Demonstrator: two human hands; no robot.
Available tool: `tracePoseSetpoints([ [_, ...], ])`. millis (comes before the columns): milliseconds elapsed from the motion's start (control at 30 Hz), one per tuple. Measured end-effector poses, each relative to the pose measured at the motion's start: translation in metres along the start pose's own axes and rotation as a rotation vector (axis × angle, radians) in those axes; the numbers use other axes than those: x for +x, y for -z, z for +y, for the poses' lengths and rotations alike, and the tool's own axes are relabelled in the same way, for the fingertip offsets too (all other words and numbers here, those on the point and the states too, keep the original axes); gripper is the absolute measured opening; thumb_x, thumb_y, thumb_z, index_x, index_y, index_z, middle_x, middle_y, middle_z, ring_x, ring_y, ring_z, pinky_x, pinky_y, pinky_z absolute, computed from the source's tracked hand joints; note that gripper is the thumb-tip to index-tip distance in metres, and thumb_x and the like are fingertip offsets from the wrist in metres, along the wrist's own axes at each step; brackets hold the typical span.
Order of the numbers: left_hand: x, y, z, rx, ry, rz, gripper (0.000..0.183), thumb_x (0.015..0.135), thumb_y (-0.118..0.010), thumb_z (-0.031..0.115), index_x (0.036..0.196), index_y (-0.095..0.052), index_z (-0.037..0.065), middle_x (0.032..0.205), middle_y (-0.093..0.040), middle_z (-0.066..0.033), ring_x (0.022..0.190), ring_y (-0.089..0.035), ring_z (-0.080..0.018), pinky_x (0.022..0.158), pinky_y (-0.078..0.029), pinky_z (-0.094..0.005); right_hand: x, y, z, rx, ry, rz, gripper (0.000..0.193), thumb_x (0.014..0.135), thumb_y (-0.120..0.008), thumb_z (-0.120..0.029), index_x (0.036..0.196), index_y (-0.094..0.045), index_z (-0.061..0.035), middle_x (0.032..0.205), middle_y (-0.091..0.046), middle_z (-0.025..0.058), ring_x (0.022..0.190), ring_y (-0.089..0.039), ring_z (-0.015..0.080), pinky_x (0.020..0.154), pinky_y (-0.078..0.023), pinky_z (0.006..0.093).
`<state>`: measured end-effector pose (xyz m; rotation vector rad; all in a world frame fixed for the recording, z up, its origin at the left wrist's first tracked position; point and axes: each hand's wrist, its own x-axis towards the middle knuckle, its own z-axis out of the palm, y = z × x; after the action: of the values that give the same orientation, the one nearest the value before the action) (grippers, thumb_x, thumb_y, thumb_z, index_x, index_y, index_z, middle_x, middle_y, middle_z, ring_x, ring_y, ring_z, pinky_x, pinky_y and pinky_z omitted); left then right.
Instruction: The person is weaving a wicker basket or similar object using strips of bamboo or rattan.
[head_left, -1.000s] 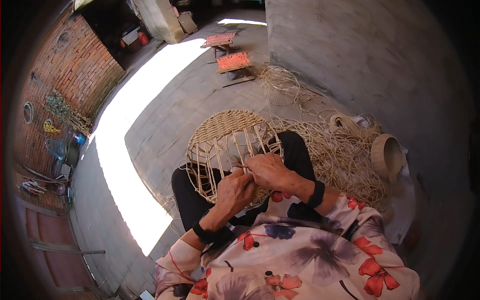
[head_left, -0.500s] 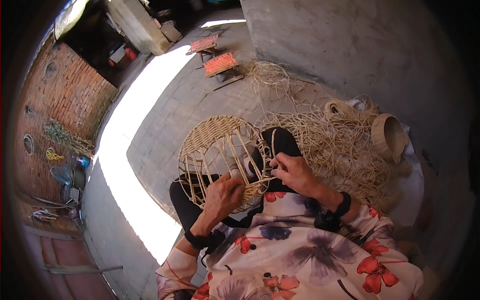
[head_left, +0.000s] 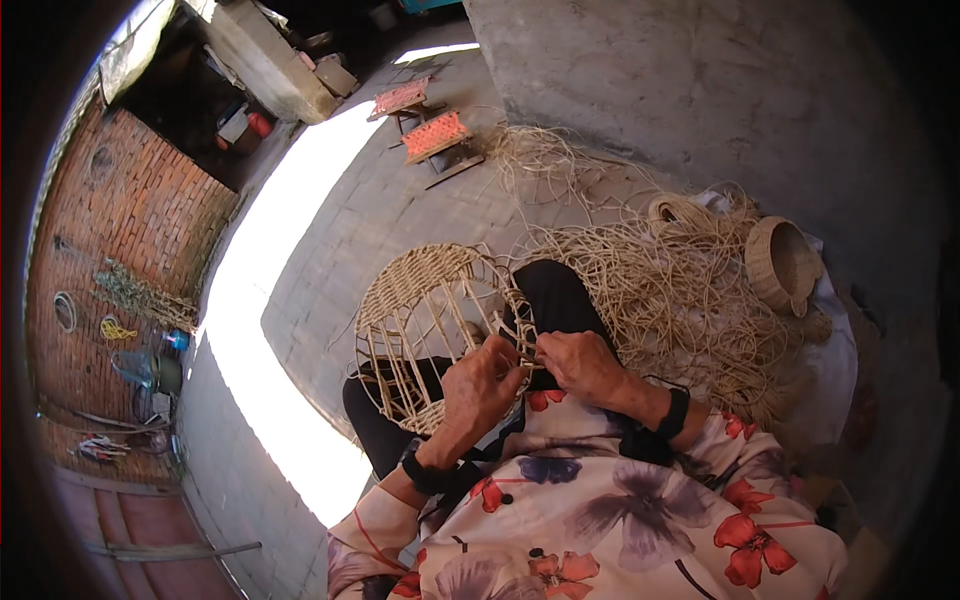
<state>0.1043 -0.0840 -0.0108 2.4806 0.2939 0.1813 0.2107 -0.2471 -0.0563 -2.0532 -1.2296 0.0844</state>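
Note:
A round wire frame, partly woven with straw cord [head_left: 412,284], rests across my lap. Tight weaving fills its far part, while spaced cords run over the open wire nearer me. At its right rim both hands work close together. My left hand [head_left: 480,388] is closed, its thumb and fingertips pinching at the cord by the rim. My right hand [head_left: 582,366] faces it with fingers bent and pinched on the cord at the same spot. The bent fingers hide most of the cord between them.
A large loose heap of straw cord [head_left: 665,300] lies to the right, with a small woven basket [head_left: 778,265] on its side at the edge of a white cloth [head_left: 832,350]. Two low stools with orange-red woven seats [head_left: 436,134] stand ahead. A brick wall [head_left: 150,190] rises at left.
My left hand has moved right and up to the frame's right rim, close to the right hand. My right hand has lowered slightly; the cord end that stood up above it no longer shows.

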Motion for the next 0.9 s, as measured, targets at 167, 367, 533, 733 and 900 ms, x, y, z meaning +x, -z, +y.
tracePoseSetpoints([
  [167,0.003,-0.002,0.012,0.045,0.145,-0.016,0.023,0.079,-0.070,0.015,0.098,-0.059,0.010,0.075,-0.067,-0.0092,0.073,-0.068,-0.0298,0.063,-0.052,-0.0415,0.004,0.021,0.005,0.164,-0.186,-0.060,0.015,0.082,-0.069,-0.017,0.082,-0.062,-0.0038,0.072,-0.066,0.0149,0.067,-0.067,0.0318,0.060,-0.052,0.0427],
  [367,0.000,-0.010,0.007,0.146,-0.011,0.107,0.028,0.075,-0.066,0.009,0.101,-0.057,0.011,0.077,-0.065,-0.0100,0.073,-0.067,-0.0321,0.062,-0.051,-0.0437,-0.001,0.050,0.021,0.243,-0.308,-0.187,0.019,0.077,-0.074,-0.020,0.077,-0.065,-0.0033,0.069,-0.066,0.0121,0.064,-0.066,0.0289,0.061,-0.050,0.0413],
  [533,0.001,-0.016,0.003,0.195,-0.110,0.198,0.038,0.074,-0.065,0.008,0.111,-0.056,0.011,0.079,-0.065,-0.0123,0.072,-0.067,-0.0332,0.060,-0.050,-0.0445,-0.008,0.037,0.008,-0.041,-0.020,-0.216,0.015,0.079,-0.069,-0.015,0.085,-0.062,-0.0040,0.081,-0.068,0.0156,0.078,-0.068,0.0356,0.069,-0.054,0.0470],
  [733,0.005,-0.012,0.005,0.228,-0.075,0.093,0.046,0.078,-0.067,0.012,0.122,-0.052,0.012,0.074,-0.068,-0.0165,0.069,-0.069,-0.0363,0.061,-0.051,-0.0462,0.002,0.004,-0.006,0.078,0.073,-0.086,0.013,0.082,-0.065,-0.013,0.086,-0.057,-0.0026,0.080,-0.064,0.0146,0.073,-0.065,0.0371,0.066,-0.053,0.0462],
  [900,0.007,-0.010,0.006,0.267,-0.078,0.052,0.050,0.080,-0.065,0.013,0.127,-0.049,0.016,0.067,-0.065,-0.0166,0.064,-0.068,-0.0372,0.059,-0.050,-0.0476,0.004,-0.004,-0.005,0.145,0.133,-0.040,0.012,0.083,-0.064,-0.012,0.089,-0.059,-0.0033,0.081,-0.063,0.0145,0.072,-0.065,0.0379,0.064,-0.053,0.0464],
])
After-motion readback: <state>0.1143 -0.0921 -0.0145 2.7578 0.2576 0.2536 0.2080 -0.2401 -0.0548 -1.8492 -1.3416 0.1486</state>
